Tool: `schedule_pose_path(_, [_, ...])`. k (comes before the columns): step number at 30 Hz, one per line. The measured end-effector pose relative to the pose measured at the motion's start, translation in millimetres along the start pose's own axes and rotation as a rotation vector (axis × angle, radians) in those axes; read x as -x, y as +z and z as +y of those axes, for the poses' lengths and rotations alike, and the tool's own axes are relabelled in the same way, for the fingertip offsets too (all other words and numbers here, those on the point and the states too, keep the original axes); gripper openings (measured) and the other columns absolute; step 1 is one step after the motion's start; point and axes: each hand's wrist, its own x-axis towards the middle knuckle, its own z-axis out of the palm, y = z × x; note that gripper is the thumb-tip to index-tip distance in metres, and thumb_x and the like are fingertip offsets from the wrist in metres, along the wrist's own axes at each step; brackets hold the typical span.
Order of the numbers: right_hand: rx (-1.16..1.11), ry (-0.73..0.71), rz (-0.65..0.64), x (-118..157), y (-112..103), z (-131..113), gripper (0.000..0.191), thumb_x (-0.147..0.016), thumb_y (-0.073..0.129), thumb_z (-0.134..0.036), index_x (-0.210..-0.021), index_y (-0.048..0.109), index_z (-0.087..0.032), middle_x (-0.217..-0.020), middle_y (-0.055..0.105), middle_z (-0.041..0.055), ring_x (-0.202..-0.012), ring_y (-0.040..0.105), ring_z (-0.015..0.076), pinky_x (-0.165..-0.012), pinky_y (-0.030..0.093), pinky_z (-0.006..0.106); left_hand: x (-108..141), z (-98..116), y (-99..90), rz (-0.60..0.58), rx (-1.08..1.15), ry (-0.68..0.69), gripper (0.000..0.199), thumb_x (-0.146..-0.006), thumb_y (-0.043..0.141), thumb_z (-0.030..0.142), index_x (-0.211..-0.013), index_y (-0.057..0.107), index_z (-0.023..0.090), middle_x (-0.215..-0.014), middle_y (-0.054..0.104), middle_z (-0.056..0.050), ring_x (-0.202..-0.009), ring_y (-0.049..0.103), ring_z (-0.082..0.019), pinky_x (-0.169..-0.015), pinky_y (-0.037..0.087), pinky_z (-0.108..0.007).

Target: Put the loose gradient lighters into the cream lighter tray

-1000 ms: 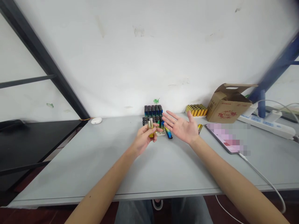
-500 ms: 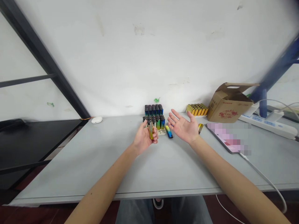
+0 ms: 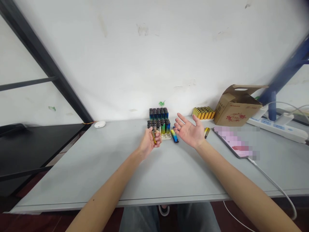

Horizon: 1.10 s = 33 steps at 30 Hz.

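My left hand (image 3: 149, 141) is closed around a yellow lighter (image 3: 154, 136) with a dark top, held upright and slightly tilted. Palm up and fingers spread, my right hand (image 3: 191, 131) holds nothing. Between the hands a blue and yellow lighter (image 3: 174, 136) lies on the table. Just behind my left hand, upright lighters (image 3: 163, 127) with black tops stand in a pale tray (image 3: 166, 137), partly hidden by the hand. A second block of blue lighters (image 3: 158, 114) stands against the wall. Another yellow lighter (image 3: 207, 132) lies right of my right hand.
Yellow cylinders (image 3: 204, 113) stand in a tray beside an open cardboard box (image 3: 236, 109). A phone (image 3: 231, 143) with a white cable lies at the right, before a power strip (image 3: 277, 127). A white case (image 3: 99, 124) sits at the back left of the grey table (image 3: 96, 161).
My left hand has shifted slightly left and turned, tilting the lighter in its grip. The fingers of my right hand have curled a little; its arm has hardly moved.
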Motion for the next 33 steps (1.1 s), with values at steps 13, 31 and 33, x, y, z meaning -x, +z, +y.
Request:
schedule_pose_path(13, [-0.312, 0.082, -0.036, -2.0, 0.1, 1.3, 0.047, -0.090, 0.036, -0.051, -0.111, 0.063, -0.020, -0.088, 0.068, 0.0057, -0.075, 0.062, 0.0180, -0.068, 0.052, 0.032, 1.1, -3.8, 4.3, 0.001, -0.030, -0.022, 0.037, -0.093, 0.021, 0.035, -0.065, 0.038, 0.018, -0.060, 0.029, 0.004, -0.047, 0.031, -0.009, -0.043, 0.026, -0.018])
schedule_pose_path(31, [-0.232, 0.073, -0.040, -3.0, -1.1, 2.9, 0.047, -0.090, 0.037, -0.052, -0.110, 0.064, -0.020, -0.088, 0.069, 0.0063, -0.074, 0.062, 0.0186, -0.067, 0.052, 0.033, -1.0, -8.2, -2.2, -0.109, 0.002, -0.035, 0.040, -0.092, 0.020, 0.041, -0.063, 0.038, 0.018, -0.056, 0.027, 0.004, -0.045, 0.032, -0.009, -0.041, 0.023, -0.018])
schedule_pose_path(33, [-0.263, 0.083, -0.039, -2.6, -0.5, 2.6, 0.046, -0.090, 0.036, -0.051, -0.110, 0.063, -0.020, -0.088, 0.069, 0.0065, -0.074, 0.063, 0.0190, -0.066, 0.052, 0.033, -1.4, -8.8, -3.0, -0.123, 0.005, -0.037, 0.041, -0.091, 0.020, 0.041, -0.063, 0.038, 0.018, -0.055, 0.027, 0.004, -0.044, 0.032, -0.009, -0.041, 0.023, -0.018])
